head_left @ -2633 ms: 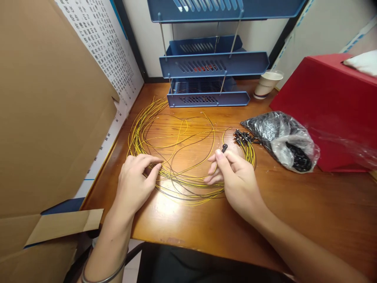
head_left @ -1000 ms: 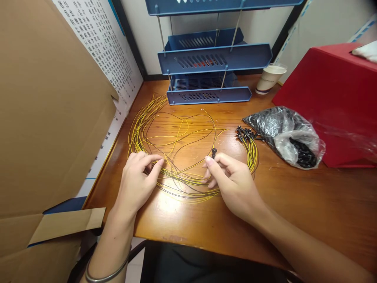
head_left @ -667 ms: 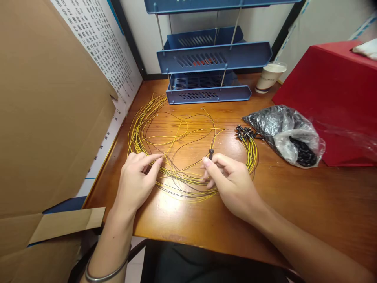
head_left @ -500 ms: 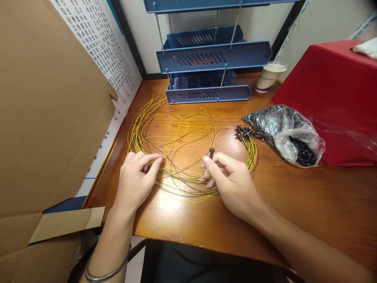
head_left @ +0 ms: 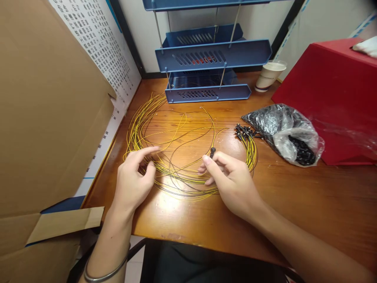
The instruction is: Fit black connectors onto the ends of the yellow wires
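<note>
Between the thumb and fingers of my right hand (head_left: 228,171) is a small black connector (head_left: 212,151), its rounded end pointing up. My left hand (head_left: 137,171) hovers over the left part of a loose coil of yellow and black wires (head_left: 134,131), thumb and index finger apart with nothing between them. Several thin wires run across the middle of the coil. At its right end the wires gather into a bundle with black tips (head_left: 245,133). My right hand covers part of the coil's lower right side.
A clear plastic bag of black parts (head_left: 284,133) lies right of the bundle, against a red box (head_left: 332,106). Behind the coil stands a blue tiered tray (head_left: 209,94), with a paper cup (head_left: 269,76) to its right. A cardboard box (head_left: 53,106) borders the left side.
My left thumb and index finger have parted, letting go of a thin wire. The wires in the coil's middle have shifted. My right hand still holds the black connector in nearly the same place.
</note>
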`<state>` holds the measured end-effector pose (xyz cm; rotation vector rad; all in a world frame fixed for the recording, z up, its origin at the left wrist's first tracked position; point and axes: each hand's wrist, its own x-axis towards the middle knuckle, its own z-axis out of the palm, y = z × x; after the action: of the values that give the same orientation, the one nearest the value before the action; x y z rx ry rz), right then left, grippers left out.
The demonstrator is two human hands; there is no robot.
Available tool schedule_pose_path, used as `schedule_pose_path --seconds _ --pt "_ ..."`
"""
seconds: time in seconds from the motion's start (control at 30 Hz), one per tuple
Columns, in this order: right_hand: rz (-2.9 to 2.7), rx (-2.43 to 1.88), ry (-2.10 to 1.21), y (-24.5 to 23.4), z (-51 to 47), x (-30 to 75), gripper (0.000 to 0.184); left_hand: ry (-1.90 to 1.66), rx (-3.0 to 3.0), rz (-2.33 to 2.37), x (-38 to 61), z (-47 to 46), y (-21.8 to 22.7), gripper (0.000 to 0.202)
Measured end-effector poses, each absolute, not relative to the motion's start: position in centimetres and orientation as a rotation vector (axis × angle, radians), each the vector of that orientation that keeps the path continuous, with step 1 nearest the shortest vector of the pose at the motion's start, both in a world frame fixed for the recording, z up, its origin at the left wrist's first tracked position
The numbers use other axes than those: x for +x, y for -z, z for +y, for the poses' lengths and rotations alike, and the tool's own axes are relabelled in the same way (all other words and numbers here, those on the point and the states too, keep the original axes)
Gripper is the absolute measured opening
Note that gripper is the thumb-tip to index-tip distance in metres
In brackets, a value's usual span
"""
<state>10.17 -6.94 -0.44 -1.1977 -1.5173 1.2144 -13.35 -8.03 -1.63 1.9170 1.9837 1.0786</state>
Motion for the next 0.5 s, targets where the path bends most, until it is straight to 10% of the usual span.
schedule_pose_path --seconds 0.5 --pt "-1.465 -1.176 -1.282 0.59 -6.94 9.94 0.033 -1.004 1.623 2.594 -13.93 -7.62 1.32 0.027"
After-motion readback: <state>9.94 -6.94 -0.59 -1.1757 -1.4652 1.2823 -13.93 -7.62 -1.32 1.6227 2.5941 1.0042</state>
